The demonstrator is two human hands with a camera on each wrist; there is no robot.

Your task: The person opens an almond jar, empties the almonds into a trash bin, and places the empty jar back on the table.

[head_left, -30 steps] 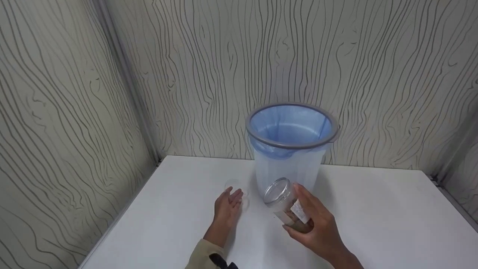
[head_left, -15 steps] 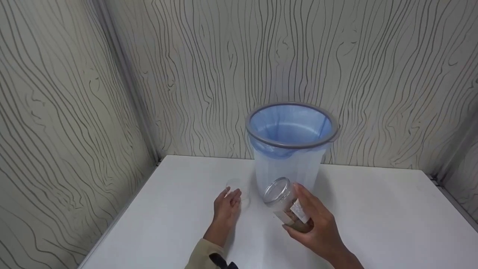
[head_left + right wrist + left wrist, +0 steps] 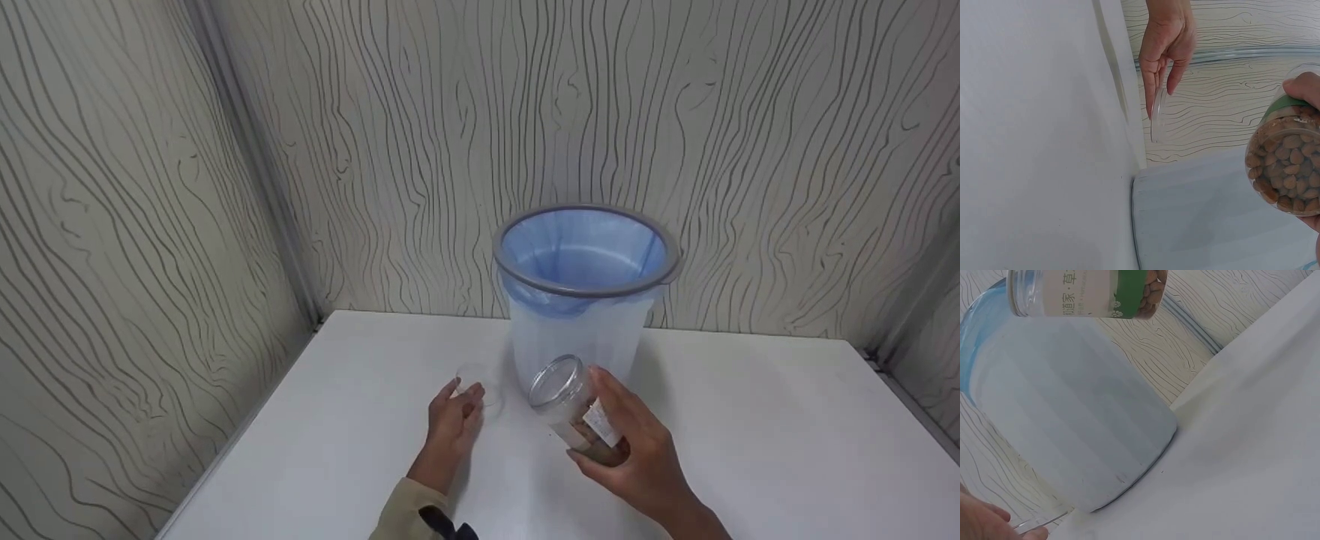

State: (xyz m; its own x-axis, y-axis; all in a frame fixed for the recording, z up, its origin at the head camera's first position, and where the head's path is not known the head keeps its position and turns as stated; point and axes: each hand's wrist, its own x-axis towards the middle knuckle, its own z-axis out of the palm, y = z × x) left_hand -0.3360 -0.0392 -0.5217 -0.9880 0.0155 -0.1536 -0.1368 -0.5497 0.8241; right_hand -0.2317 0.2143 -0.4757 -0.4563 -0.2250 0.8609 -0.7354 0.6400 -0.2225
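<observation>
A clear plastic jar (image 3: 559, 409) is tilted with its uncovered mouth up and to the left, in front of the bin. My right hand (image 3: 646, 459) grips it round the side and lower part. Brown almond-like nuts (image 3: 1292, 163) lie at the jar's bottom in the right wrist view. The left wrist view shows its green and cream label (image 3: 1086, 292). My left hand (image 3: 452, 418), low over the table left of the jar, pinches a clear round lid (image 3: 1157, 121) between thumb and fingers. In the head view the lid is faint against the white table.
Behind the jar stands a whitish bin (image 3: 577, 341) with a grey rim and a blue liner (image 3: 585, 251). It stands on the white table (image 3: 780, 435). Panels with a wood-grain pattern (image 3: 420, 150) close off the back and sides.
My left fingers have drawn in a little, and the lid has shifted slightly with them. The right hand and jar have stayed nearly still.
</observation>
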